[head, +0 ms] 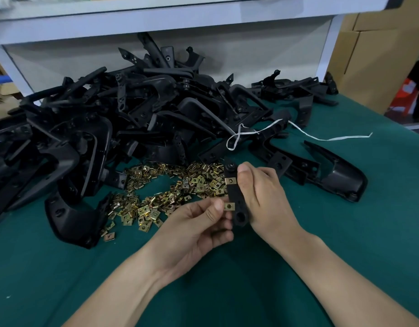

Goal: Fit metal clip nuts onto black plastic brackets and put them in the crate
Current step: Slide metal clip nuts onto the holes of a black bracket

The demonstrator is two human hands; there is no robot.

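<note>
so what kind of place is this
Most likely a small factory assembly bench: a heap of black plastic brackets, a loose pile of metal clip nuts on a green-covered table, and cardboard cartons alongside.

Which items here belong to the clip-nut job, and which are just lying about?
Job: bracket in the right hand; clip nut pinched by the left hand; loose clip nuts; bracket pile.
Lying about: white string; cardboard boxes; white shelf.

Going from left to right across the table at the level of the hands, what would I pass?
Heap of black brackets → loose clip nuts → left hand pinching a clip nut → held bracket → right hand → single bracket lying on the green mat.
</note>
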